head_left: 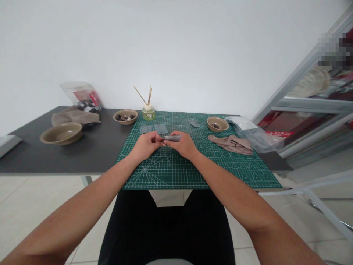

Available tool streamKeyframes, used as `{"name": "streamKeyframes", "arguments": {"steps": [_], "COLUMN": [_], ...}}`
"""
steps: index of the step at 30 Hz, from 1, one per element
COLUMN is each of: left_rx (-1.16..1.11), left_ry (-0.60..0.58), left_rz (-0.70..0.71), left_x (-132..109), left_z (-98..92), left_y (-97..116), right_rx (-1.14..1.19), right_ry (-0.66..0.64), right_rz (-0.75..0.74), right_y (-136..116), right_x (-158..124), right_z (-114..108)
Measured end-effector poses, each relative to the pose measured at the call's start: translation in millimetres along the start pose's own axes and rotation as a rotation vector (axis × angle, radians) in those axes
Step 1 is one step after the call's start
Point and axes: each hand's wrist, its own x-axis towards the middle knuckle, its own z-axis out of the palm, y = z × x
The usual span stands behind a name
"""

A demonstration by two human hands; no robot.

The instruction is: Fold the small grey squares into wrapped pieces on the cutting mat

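Both my hands meet over the middle of a green cutting mat. My left hand and my right hand are closed in a pinch on a small grey fabric pouch, held just above the mat. Two flat grey fabric squares lie on the mat just beyond my left hand, and a third grey piece lies farther right. A beige folded cloth rests on the mat to the right of my right hand.
A reed diffuser stands at the mat's far edge. Small bowls hold dark bits; a larger empty bowl sits at left. A clear jar and beige cloth lie behind. Clear plastic bag at right.
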Motion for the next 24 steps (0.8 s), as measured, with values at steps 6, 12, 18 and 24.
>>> {"name": "streamKeyframes", "arguments": {"steps": [6, 12, 18, 24], "left_rx": [0.066, 0.12, 0.094, -0.098], "left_ry": [0.001, -0.013, -0.02, 0.042], "left_rz": [0.038, 0.055, 0.07, 0.092], "left_x": [0.1, -1.5, -2.5, -1.9], "left_z": [-0.6, -1.1, -1.5, 0.7], "left_y": [-3.0, -0.9, -0.4, 1.4], "right_rx": [-0.022, -0.004, -0.011, 0.045], "right_ry": [-0.052, -0.049, -0.015, 0.036], "right_rz": [-0.05, -0.033, -0.028, -0.035], "right_y": [0.6, -0.4, -3.5, -5.3], "right_x": [0.9, 0.9, -1.6, -1.2], "right_z": [0.6, -1.5, -2.4, -1.8]}}
